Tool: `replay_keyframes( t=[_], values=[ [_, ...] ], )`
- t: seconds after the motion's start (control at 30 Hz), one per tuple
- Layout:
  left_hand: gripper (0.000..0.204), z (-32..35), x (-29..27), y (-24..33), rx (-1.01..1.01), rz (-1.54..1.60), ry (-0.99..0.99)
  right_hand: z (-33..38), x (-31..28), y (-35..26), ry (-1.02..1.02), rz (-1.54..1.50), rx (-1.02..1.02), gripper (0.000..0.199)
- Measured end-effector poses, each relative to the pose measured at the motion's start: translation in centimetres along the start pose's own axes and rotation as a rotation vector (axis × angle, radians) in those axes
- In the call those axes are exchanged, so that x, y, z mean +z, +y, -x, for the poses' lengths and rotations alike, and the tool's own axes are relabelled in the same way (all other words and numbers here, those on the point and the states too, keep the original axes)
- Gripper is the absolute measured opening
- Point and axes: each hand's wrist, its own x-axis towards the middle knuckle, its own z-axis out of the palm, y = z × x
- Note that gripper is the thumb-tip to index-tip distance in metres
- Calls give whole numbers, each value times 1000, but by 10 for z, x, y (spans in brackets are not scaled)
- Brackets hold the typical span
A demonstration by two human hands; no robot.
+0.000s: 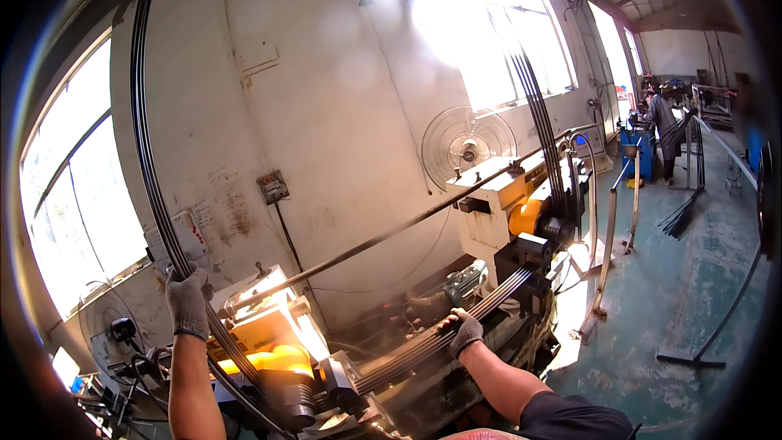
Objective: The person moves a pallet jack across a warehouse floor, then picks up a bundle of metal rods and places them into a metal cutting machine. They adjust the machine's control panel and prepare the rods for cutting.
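— While both arms reach up from the lower edge, what does the left hand hold?

— In a grey work glove, it is closed around a bundle of dark metal rods that arcs up along the wall and out of the top of the view. The grip sits just above the near yellow-and-cream machine head.

— And the right hand?

— Also gloved, it is closed over the same kind of rod bundle where it runs low and nearly level between the two machine heads. The bundle passes under the palm and on toward the far machine head, then curves upward in front of the window.

— What else is around?

— A round fan stands against the pale wall, a single long bar crosses above the machine, and another person stands well apart at the far end of the green floor.
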Motion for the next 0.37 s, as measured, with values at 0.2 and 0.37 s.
replay_keyframes(
  t=[0.2,0.37],
  values=[
    [13,-7,-4,-2,-10,-98,46,3,-10,5,3,-15,19,12],
    [17,-11,-10,-10,-19,-63,-20,-3,-17,6,-19,-5,20,10]
  ],
)
